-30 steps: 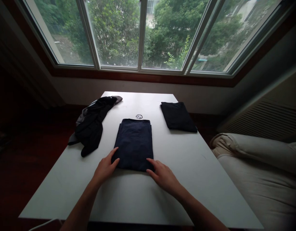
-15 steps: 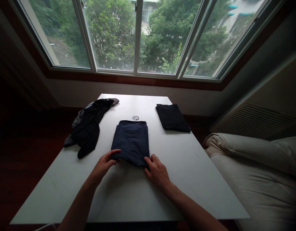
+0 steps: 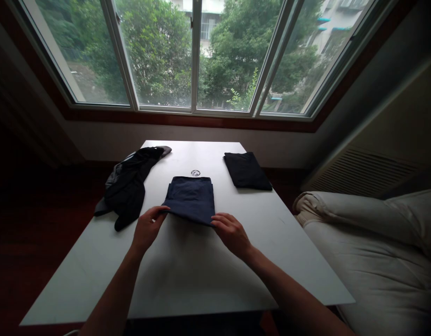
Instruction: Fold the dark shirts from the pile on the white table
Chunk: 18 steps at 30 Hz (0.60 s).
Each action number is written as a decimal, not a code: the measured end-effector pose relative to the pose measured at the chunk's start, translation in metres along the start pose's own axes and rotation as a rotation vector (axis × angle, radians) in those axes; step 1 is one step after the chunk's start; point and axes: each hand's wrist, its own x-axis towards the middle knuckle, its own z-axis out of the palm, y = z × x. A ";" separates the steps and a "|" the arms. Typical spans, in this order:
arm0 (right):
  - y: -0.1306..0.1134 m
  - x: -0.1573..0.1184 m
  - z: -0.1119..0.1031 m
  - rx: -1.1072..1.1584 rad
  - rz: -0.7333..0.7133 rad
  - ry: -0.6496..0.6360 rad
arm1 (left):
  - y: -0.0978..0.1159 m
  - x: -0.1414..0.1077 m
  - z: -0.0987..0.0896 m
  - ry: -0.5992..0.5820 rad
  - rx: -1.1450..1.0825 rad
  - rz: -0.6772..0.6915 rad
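Observation:
A folded navy-blue garment (image 3: 190,198) lies in the middle of the white table (image 3: 187,280). Its near edge is lifted off the tabletop, while the far edge rests on it. My left hand (image 3: 149,227) pinches the near left corner between thumb and fingers. At the near right corner, my right hand (image 3: 232,233) grips the cloth in the same way. The garment's exact kind cannot be made out in its folded state.
A folded black garment (image 3: 247,171) lies at the table's far right. Along the left edge sits a loose heap of black and grey clothes (image 3: 127,189). A small round emblem (image 3: 195,172) marks the tabletop. To the right stands a pale sofa (image 3: 372,247); a window (image 3: 194,60) is ahead.
Both hands have raised the near edge of the navy garment and moved it away from me, so the visible cloth looks shorter. The view has shifted slightly.

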 end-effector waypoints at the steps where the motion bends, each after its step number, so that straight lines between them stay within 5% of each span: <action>1: -0.001 0.007 -0.009 0.072 0.013 0.027 | 0.005 0.004 -0.004 0.062 0.063 0.070; 5: -0.012 0.030 -0.058 0.309 0.150 0.101 | 0.052 0.019 -0.018 0.172 0.043 0.294; 11: -0.019 0.051 -0.144 0.349 0.372 0.268 | 0.145 0.033 -0.025 -0.048 -0.378 0.214; 15: 0.013 0.075 -0.181 0.415 0.440 0.285 | 0.174 0.066 -0.005 -0.074 -0.497 0.120; 18: 0.058 0.106 -0.198 0.507 0.452 0.188 | 0.185 0.115 0.023 -0.160 -0.566 0.075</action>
